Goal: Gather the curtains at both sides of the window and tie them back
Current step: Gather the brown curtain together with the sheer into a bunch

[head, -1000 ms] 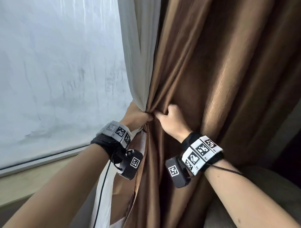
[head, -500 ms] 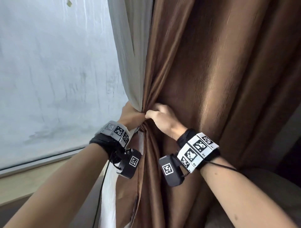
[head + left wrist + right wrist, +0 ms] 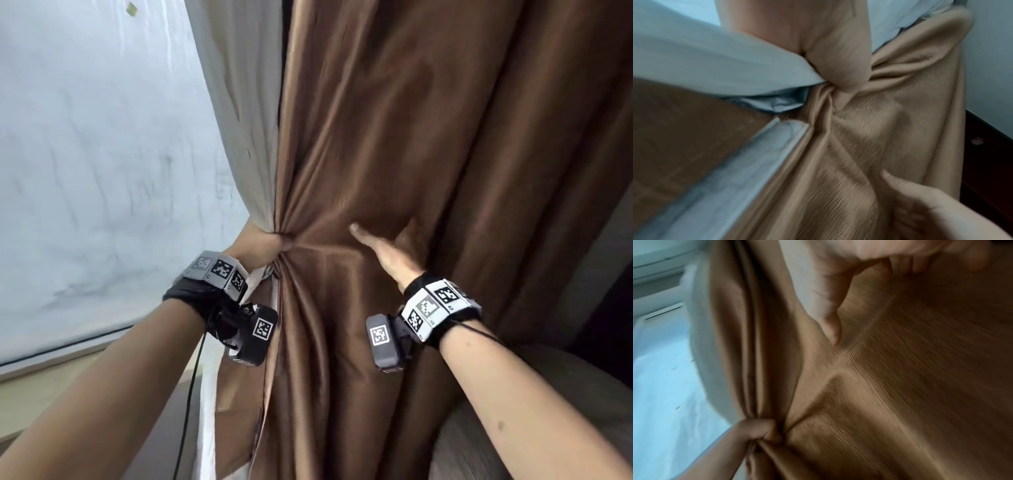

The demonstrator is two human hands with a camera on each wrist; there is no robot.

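Your right hand (image 3: 383, 251) had let go of the bunch and reached rightward, fingers spread — hooking a fresh fold of the glossy brown pleated curtain (image 3: 394, 137) beside the window. Your left hand (image 3: 263, 245) kept its fist round the gathered pleats — gathering unfinished, no tie yet.

A large window pane (image 3: 96, 164) fills the left half of the head view, frosted or fogged pale blue-white with streaks, letting in flat daylight. Near the top left a small yellowish speck (image 3: 131, 7) sits on the glass. Below the pane runs a dark seal line and a pale wooden sill (image 3: 41, 387). At the lower right a rounded grey-brown upholstered piece (image 3: 582, 373) shows, with a pale wall (image 3: 603, 260) and dark shadow behind it
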